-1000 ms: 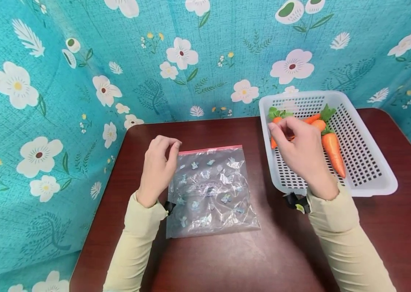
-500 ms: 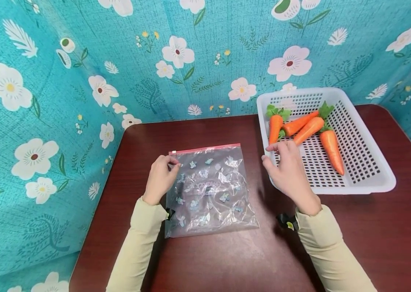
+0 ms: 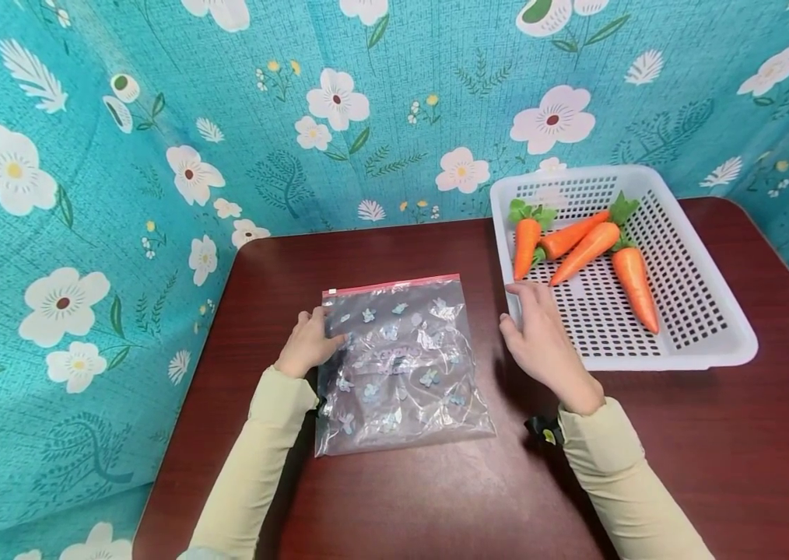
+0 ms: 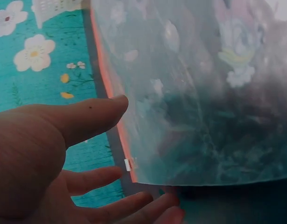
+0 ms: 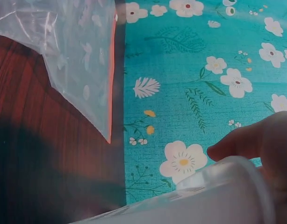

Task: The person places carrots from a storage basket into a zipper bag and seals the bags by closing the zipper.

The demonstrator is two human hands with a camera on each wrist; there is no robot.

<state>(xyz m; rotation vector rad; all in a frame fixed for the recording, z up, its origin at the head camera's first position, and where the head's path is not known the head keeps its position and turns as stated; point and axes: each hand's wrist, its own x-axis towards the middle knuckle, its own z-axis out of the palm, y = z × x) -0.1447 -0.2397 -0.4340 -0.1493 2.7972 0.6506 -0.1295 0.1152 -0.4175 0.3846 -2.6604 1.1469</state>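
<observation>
A clear zip bag (image 3: 401, 365) printed with small blue figures lies flat on the table, its red zip strip (image 3: 394, 284) along the far edge and a white slider (image 4: 127, 165) at the left corner. Over its upper left edge is my left hand (image 3: 306, 344), thumb and fingers spread apart with nothing between them in the left wrist view. My right hand (image 3: 545, 342) is at the left side of a white plastic basket (image 3: 710, 362), fingertips right at its rim. Several carrots with green tops, among them a large carrot (image 3: 636, 288), lie inside the basket.
The dark red-brown table (image 3: 394, 505) has rounded far corners. Behind it and along the left hangs a teal flowered cloth (image 3: 380, 117), close to the table's far edge and the back of the basket.
My right hand has moved down and left from above the carrots to the basket's left rim, uncovering them. The left hand has lowered toward the bag and its fingers have spread.
</observation>
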